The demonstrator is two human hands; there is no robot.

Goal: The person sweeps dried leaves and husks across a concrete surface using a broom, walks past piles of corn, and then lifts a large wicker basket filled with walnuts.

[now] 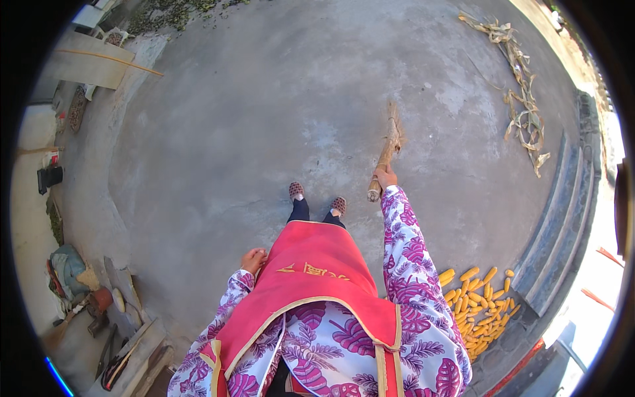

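My right hand (pixel 385 177) is closed around the near end of a tan bundle of dry stalks (pixel 387 151), at the end of my outstretched right arm. Several cut stalk ends show at its near tip, just below my fingers. The bundle points away from me over the concrete, and its far end is thin and pale; I cannot tell whether it touches the ground. My left hand (pixel 254 260) hangs beside the left edge of my red apron (pixel 317 255). Its fingers are loosely curled in, and nothing shows in them.
Yellow corn cobs (pixel 477 308) lie piled at the near right, beside grey steps (pixel 559 225). Dry corn husks (pixel 526 99) trail along the far right. Along the left wall stand boards (pixel 99 63) and assorted clutter (pixel 73 274). Dark plant bits (pixel 165 14) lie at the far left.
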